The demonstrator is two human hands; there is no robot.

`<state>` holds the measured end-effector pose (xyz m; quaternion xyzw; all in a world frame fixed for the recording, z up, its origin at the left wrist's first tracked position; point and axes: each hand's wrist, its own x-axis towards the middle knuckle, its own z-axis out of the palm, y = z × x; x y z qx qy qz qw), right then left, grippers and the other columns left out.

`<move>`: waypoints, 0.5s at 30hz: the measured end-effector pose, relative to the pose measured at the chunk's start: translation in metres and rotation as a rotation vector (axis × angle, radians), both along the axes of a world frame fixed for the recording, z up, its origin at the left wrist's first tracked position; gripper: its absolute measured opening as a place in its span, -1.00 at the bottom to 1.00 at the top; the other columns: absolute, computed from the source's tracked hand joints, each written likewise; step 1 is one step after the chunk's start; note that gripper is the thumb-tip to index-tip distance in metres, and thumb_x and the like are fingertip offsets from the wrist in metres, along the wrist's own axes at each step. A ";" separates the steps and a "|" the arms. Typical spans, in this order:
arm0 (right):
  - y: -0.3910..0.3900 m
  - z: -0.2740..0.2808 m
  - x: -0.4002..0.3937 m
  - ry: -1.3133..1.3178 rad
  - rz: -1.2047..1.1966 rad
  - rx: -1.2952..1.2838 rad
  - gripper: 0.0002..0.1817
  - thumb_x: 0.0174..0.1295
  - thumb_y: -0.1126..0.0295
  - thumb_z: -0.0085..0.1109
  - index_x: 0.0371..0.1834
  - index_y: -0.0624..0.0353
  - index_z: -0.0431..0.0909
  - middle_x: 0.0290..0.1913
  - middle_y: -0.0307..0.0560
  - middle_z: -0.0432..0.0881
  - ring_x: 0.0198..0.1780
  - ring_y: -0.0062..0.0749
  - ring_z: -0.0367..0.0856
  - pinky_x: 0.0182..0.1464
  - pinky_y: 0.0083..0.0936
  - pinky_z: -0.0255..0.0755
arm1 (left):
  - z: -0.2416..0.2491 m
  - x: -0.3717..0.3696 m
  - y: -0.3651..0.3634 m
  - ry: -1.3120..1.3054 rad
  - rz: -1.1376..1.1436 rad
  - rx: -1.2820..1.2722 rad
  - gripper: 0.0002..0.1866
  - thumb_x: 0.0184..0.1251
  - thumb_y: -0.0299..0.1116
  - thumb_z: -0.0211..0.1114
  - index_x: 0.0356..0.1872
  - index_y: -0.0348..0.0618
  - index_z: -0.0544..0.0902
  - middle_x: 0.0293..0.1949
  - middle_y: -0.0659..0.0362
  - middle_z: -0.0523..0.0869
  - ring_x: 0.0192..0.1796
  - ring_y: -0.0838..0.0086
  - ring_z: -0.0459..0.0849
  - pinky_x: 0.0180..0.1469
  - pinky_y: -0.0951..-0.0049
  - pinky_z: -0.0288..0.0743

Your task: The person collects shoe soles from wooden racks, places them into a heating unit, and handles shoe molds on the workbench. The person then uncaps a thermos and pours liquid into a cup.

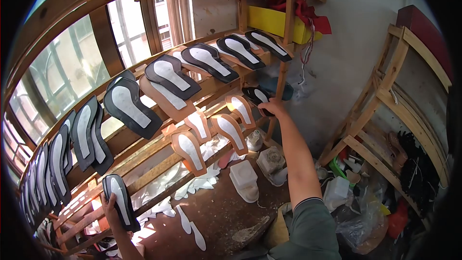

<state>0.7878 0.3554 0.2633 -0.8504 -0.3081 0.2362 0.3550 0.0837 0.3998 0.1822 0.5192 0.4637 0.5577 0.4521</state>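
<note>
My left hand (110,207), low on the left, is closed around the edge of a black insole (120,197) with a white strip down its middle; it may be more than one layer. At the right end of the wooden rack, my stretched-out right hand (272,107) grips another black insole (255,95) with a white patch, by its near end. Tan insoles (188,150) with white strips lie on the lower rail between my hands. Along the upper rail runs a row of black insoles (130,108), some overlapping tan ones (168,97).
Below the rack, a brown tabletop (192,212) carries loose white strips (197,236) and white plastic containers (244,180). A yellow box (264,21) sits on the upper right shelf. Another wooden rack (380,96) stands at right, with bags and clutter (365,226) beneath.
</note>
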 end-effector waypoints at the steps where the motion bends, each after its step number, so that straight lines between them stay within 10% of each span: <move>1: -0.002 0.003 -0.004 0.066 0.023 -0.060 -0.22 -0.18 0.00 0.37 0.10 0.34 0.51 0.11 0.19 0.54 0.02 -0.11 0.61 -0.02 -0.32 0.54 | 0.009 0.005 -0.007 -0.113 0.000 -0.054 -0.70 0.25 -0.28 0.26 -0.08 -0.21 0.52 -0.33 0.24 0.58 -0.33 0.58 0.53 -0.24 0.58 0.43; 5: 0.000 -0.017 -0.009 -0.005 0.071 -0.150 -0.37 -0.12 0.04 0.35 -0.10 0.38 0.58 -0.11 0.16 0.66 -0.27 -0.10 0.69 -0.44 -0.33 0.60 | 0.005 0.015 -0.023 -0.543 -0.051 -0.197 -0.70 0.36 -0.17 0.17 -0.12 -0.20 0.55 -0.44 0.22 0.60 -0.48 0.55 0.55 -0.43 0.62 0.44; 8: -0.011 -0.024 -0.030 -1.006 0.195 -0.084 -0.45 0.01 0.07 0.22 -0.08 0.34 0.58 -0.20 0.15 0.68 -0.38 -0.12 0.70 -0.54 -0.30 0.57 | 0.023 0.049 -0.047 -0.634 -0.111 -0.214 -0.68 0.40 -0.09 0.11 -0.26 -0.16 0.57 -0.56 0.21 0.57 -0.64 0.57 0.49 -0.62 0.65 0.35; 11: -0.026 0.015 -0.056 -0.491 0.210 -0.274 -0.50 0.11 0.06 0.10 -0.17 0.36 0.57 -0.33 0.15 0.67 -0.48 -0.17 0.68 -0.55 -0.30 0.57 | 0.022 0.069 -0.052 -0.731 -0.259 -0.280 -0.71 0.40 -0.12 0.12 -0.22 -0.17 0.55 -0.51 0.19 0.59 -0.61 0.54 0.53 -0.61 0.64 0.40; 13: -0.042 0.023 -0.060 0.255 0.167 0.001 -0.57 0.19 0.07 0.04 -0.32 0.32 0.54 -0.46 0.06 0.61 -0.56 -0.34 0.62 -0.49 -0.34 0.57 | 0.019 0.075 -0.052 -0.601 -0.226 -0.228 -0.73 0.37 -0.20 0.15 -0.11 -0.19 0.50 -0.41 0.17 0.61 -0.50 0.50 0.58 -0.49 0.60 0.48; 15: -0.050 0.018 -0.067 0.392 0.169 0.090 -0.57 0.20 0.05 0.03 -0.33 0.31 0.52 -0.47 0.04 0.60 -0.56 -0.35 0.62 -0.50 -0.37 0.57 | 0.043 0.107 -0.061 -0.540 -0.159 -0.202 -0.72 0.32 -0.32 0.19 -0.03 -0.20 0.44 -0.28 0.14 0.61 -0.34 0.48 0.62 -0.32 0.53 0.55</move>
